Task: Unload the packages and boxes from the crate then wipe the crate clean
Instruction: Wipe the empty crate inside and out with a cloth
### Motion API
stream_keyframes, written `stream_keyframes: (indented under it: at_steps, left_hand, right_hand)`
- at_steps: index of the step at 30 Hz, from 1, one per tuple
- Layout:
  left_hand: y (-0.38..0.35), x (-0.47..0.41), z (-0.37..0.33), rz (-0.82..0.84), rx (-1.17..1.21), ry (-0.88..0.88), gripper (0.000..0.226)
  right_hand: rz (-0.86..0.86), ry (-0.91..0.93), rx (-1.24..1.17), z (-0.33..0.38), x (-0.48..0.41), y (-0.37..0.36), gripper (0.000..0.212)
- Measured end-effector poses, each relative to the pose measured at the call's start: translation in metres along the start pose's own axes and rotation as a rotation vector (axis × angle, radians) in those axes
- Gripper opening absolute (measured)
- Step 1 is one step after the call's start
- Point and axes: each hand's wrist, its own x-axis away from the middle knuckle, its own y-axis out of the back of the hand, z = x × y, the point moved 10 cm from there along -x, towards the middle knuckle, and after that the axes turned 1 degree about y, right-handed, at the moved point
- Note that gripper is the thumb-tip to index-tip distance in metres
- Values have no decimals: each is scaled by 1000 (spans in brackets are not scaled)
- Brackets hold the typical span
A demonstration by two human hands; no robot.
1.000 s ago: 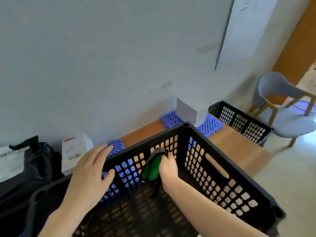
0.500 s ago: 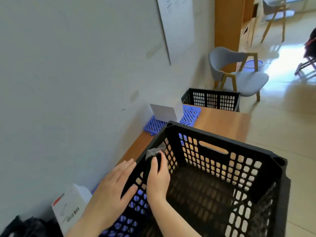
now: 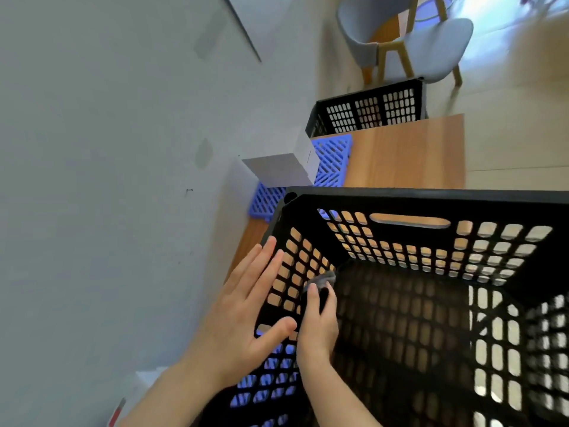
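A black perforated crate [image 3: 409, 198] fills the lower right, and nothing lies inside it. My left hand [image 3: 246, 309] lies flat with straight fingers against the outside of its left wall. Inside the crate, my right hand [image 3: 317, 322] grips a dark grey cloth [image 3: 323, 278] and presses it against that same wall near the far left corner. A white box [image 3: 280, 167] stands on a blue grid mat [image 3: 332, 158] beyond the crate. Another white box with a red mark [image 3: 135, 392] shows at the lower left by the wall.
The crate sits on a wooden table [image 3: 406, 155] set against a grey wall [image 3: 107, 149] on the left. A second black crate [image 3: 369, 109] stands past the table's far end. A grey chair with wooden legs [image 3: 409, 41] stands on the floor behind it.
My view has swung down and to the right, closer to the crate. My right hand with the cloth has slid lower down the inside of the left wall. My left hand stays flat on the outside.
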Motion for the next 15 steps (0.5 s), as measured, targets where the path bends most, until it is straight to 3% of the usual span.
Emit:
stream_keyframes:
  at_steps: [4, 8, 12, 15]
  left_hand:
    - [6, 1, 1, -82, 79, 49, 80]
    - [16, 8, 6, -199, 203, 65, 75]
    - [19, 9, 12, -236, 267, 56, 73]
    - [12, 4, 6, -156, 227, -5, 75]
  right_hand:
    - [-109, 88, -38, 28, 32, -5, 40]
    - [-7, 310, -132, 71, 66, -20, 30]
    - [65, 607, -104, 93, 71, -28, 51]
    - [74, 622, 30, 71, 41, -27, 60]
